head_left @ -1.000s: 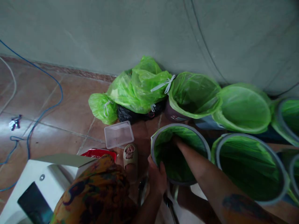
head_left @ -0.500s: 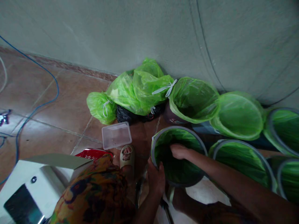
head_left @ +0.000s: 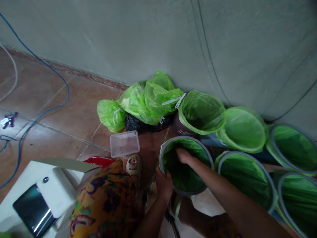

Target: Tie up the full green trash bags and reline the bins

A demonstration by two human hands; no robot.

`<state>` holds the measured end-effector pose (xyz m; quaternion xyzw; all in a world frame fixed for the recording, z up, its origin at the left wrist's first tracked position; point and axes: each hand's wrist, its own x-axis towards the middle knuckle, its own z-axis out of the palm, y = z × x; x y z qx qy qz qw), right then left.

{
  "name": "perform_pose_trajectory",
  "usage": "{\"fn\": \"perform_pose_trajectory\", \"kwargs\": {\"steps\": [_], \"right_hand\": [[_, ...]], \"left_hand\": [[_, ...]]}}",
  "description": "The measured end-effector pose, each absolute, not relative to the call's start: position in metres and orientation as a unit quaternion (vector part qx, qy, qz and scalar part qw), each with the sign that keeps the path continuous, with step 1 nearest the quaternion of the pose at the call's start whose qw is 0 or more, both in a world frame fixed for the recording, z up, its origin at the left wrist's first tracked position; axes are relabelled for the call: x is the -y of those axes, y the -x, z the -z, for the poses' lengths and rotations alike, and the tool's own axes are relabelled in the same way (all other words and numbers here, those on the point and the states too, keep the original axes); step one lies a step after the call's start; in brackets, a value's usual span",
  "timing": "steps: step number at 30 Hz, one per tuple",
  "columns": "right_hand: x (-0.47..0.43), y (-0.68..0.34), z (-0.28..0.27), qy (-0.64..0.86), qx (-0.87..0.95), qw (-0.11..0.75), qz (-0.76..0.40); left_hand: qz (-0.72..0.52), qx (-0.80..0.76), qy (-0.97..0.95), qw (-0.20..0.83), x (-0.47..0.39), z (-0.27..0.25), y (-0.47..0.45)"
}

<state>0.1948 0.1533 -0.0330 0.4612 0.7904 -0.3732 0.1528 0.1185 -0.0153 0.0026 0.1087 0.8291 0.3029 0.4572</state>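
A round trash bin (head_left: 211,158) with a grey rim and a green liner bag (head_left: 201,153) stands just in front of me. My left hand (head_left: 163,183) is closed round the near left part of its rim. Down inside the bin is my right hand (head_left: 182,155), its fingers lost in the dark against the liner, so their grip does not show. Beside this bin, to the right, is another lined bin (head_left: 247,155). Behind it stands a dark bin (head_left: 180,127) whose green bag hangs over the edge.
More green-lined bins (head_left: 292,145) line the right side. Tied green bags (head_left: 148,102) and a black bag (head_left: 133,123) lie along the wall. A clear plastic box (head_left: 125,143), a red object (head_left: 99,161), a white machine with a dark screen (head_left: 34,210) and a blue cable (head_left: 49,110) are to the left.
The view has shifted, so the bins sit slightly further left and more of the right-hand ones shows. My left hand stays on the rim and my right hand stays inside the bin.
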Motion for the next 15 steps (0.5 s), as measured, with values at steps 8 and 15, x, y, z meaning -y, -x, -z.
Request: {"fn": "perform_pose_trajectory", "kwargs": {"steps": [8, 15], "right_hand": [[-0.184, -0.236, -0.025, -0.539, -0.833, 0.001, 0.127], [-0.179, -0.266, 0.005, -0.653, -0.732, 0.112, 0.158]], "left_hand": [[-0.297, -0.82, -0.105, 0.478, 0.015, 0.0, -0.114], [-0.406, -0.802, -0.049, 0.435, 0.007, 0.015, -0.099]]}}
